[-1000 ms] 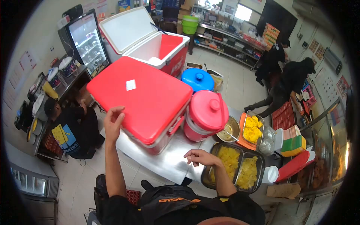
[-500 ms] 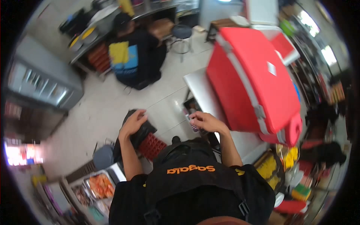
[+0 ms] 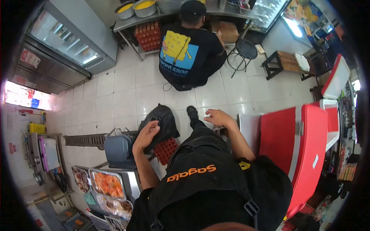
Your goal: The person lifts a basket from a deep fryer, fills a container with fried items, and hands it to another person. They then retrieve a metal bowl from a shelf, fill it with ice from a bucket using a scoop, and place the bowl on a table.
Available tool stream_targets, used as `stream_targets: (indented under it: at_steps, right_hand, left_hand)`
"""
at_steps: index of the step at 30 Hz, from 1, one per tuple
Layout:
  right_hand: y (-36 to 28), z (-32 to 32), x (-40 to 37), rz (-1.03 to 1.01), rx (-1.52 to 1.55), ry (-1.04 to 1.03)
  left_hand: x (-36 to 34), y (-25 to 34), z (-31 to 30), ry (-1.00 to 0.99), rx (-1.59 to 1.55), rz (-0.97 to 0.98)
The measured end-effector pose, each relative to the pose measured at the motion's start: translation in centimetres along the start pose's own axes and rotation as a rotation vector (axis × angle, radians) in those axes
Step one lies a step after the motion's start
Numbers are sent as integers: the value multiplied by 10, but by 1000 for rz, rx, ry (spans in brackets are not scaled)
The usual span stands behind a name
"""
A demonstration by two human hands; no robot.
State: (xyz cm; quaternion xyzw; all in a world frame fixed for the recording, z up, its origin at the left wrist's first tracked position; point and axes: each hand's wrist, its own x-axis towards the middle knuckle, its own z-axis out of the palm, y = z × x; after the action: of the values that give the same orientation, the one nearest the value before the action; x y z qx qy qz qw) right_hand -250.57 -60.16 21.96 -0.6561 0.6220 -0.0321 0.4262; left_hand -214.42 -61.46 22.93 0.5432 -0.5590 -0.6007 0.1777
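My left hand [image 3: 148, 134] hangs in front of me with loosely bent fingers, holding nothing visible. Behind it in the head view is a black plastic bag [image 3: 165, 117] on the floor, and a red plastic egg tray [image 3: 165, 151] lies beside the bag. To the other side, my right hand [image 3: 219, 118] is also bare, its fingers loosely curled and slightly apart. It is nearest to the white surface [image 3: 249, 125] beside the large red cooler box [image 3: 283, 134]. I wear a black apron [image 3: 192, 173], and one black shoe [image 3: 191, 111] shows ahead.
A person in a black shirt [image 3: 185, 57] squats ahead at a steel table [image 3: 169, 17] with stacked egg trays [image 3: 148, 35] under it. A round stool [image 3: 246, 49] and wooden bench [image 3: 289, 63] stand right. A grey bin [image 3: 121, 150] and food trays [image 3: 108, 184] are left.
My view has turned to the right and I have moved forward past the red cooler box, which now sits lower at my right. Both hands stay raised without holding anything visible.
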Motion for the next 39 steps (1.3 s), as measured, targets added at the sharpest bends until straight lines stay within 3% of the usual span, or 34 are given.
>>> stream_targets:
  at_steps: [2, 3, 5, 8, 12, 15, 19, 20, 24, 27, 28, 29, 30, 31, 32, 33, 34, 35, 36, 38, 39]
  right_hand:
    - [22, -11, 64, -25, -81, -8]
    - [29, -21, 94, -39, -119, -12]
    - [23, -57, 139, -112, -146, 26]
    - [5, -107, 205, -142, -192, 34]
    - [-44, -160, 268, -178, -228, 5]
    - [-72, -163, 313, -226, -190, -42]
    - [-107, -141, 363, -248, -187, -228]
    - [-117, -135, 374, -278, -184, -254]
    - [-142, -104, 417, -291, -125, -372]
    - [-166, -79, 472, -304, -148, -349]
    - [-178, -70, 494, -184, -69, -388]
    - [-190, -59, 524, -83, 12, -427]
    - [-143, -21, 580, -164, 103, -411]
    - [-153, -2, 617, 179, 384, -519]
    - [-185, 8, 628, 399, 523, -312]
    - [-102, 66, 689, 262, 396, -441]
    - [-144, 64, 684, 435, 437, -418]
    - [-107, 92, 725, 809, 580, -696]
    - [-142, 121, 727, 648, 293, -666]
    - [-198, 123, 757, 582, 193, -663]
    - [-225, 120, 774, 563, 180, -672]
  left_hand:
    - [37, 13, -15, 95, -75, -35]
    - [57, 13, -25, 177, 33, -61]
    - [102, -19, -47, 335, 245, -120]
    - [134, -98, -87, 394, 348, -294]
    - [116, -113, -99, 504, 48, -306]
    - [101, -116, -99, 573, 63, -448]
    - [106, -155, -124, 421, 18, -579]
    - [107, -121, -135, 458, -86, -610]
    - [145, -147, -209, 566, -83, -569]
    - [194, -186, -305, 424, 8, -526]
    - [214, -219, -335, 459, -53, -547]
    - [225, -205, -372, 453, -96, -534]
    - [250, -239, -403, 501, -104, -474]
    - [274, -273, -433, 546, -110, -412]
    - [275, -251, -461, 653, 112, -344]
    - [283, -250, -493, 529, 134, -393]
    - [281, -230, -521, 556, 78, -421]
    - [294, -242, -550, 453, 200, -435]
    - [295, -254, -578, 723, 2, -145]
    - [300, -243, -603, 634, -331, -104]
    - [294, -229, -619, 532, -284, -169]
